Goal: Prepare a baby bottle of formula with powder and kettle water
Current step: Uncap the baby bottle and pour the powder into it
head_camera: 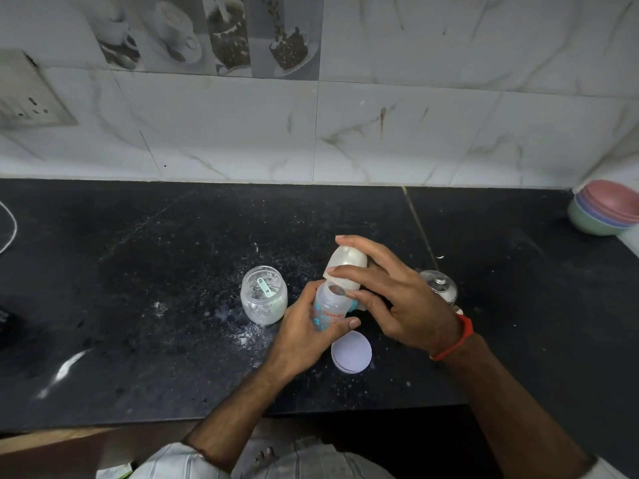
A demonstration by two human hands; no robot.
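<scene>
My left hand (304,335) grips a clear baby bottle (326,311) with blue prints, tilted over the black counter. My right hand (397,299) holds the bottle's white cap (347,262) at the bottle's open neck, lifted at an angle. To the left stands an open glass jar of white powder (264,295) with a pale green scoop (266,288) inside. No kettle is in view.
A round white lid (351,352) lies flat on the counter just below my hands. A small lidded steel pot (441,286) sits behind my right hand. Stacked pastel bowls (605,212) stand at the far right. Spilled powder dusts the counter (138,271). A white cord (8,229) lies at the left edge.
</scene>
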